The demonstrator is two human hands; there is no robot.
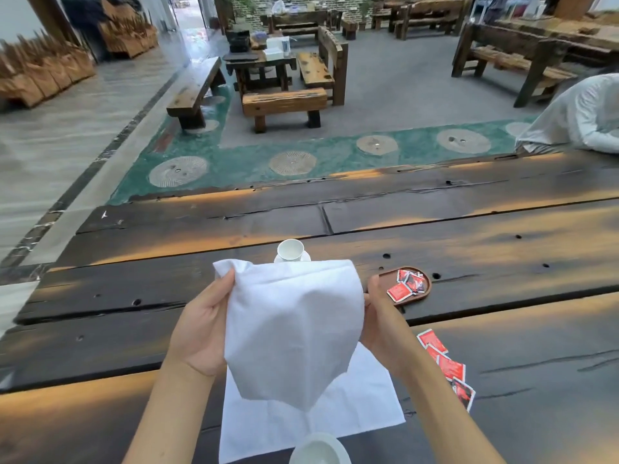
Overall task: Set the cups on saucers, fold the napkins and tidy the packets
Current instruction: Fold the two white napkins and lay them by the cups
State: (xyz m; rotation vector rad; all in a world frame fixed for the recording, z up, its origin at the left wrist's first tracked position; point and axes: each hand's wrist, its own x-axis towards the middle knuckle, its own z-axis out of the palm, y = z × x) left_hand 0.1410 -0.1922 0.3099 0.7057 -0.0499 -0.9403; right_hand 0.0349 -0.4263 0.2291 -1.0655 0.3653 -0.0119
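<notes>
Both hands hold a white napkin up above the dark wooden table. My left hand grips its left edge and my right hand grips its right edge. The napkin hangs down to a point. A second white napkin lies flat on the table below it. Beyond the held napkin a white cup stands on a saucer, partly hidden. Another white cup shows at the bottom edge. A small wooden tray holds several red packets. More red packets lie loose to my right.
A person in a white shirt leans on the far right side of the table. Wooden benches and low tables stand on the floor beyond the table's far edge.
</notes>
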